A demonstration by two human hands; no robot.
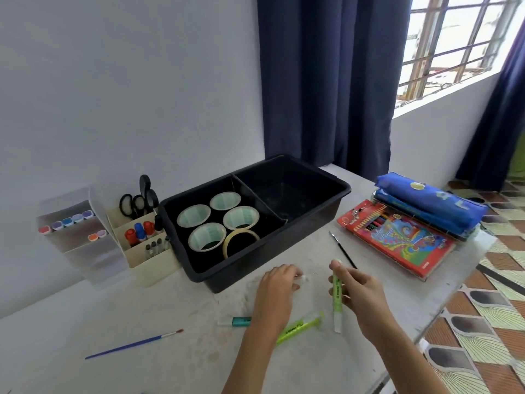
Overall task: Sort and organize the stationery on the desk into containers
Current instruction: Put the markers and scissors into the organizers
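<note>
Your right hand (360, 291) grips a light-green plastic highlighter (337, 297) upright above the white desk (85, 322); your left hand (277, 288), just beside, pinches a small white cap (304, 278). A black divided plastic tray (284, 248) stands beyond, a thin black paintbrush (343, 250) alongside.

A home room: white desk (85, 322) by a barred window (454, 38), navy curtain (326, 81), patterned floor tiles (488, 322)

You have a black tray (312, 220) on your white desk (85, 322); a lime-green highlighter (337, 294) in your right hand (358, 291); a blue-handled brush (133, 344); a red, multicoloured pencil box (397, 240); navy curtains (326, 81).
</note>
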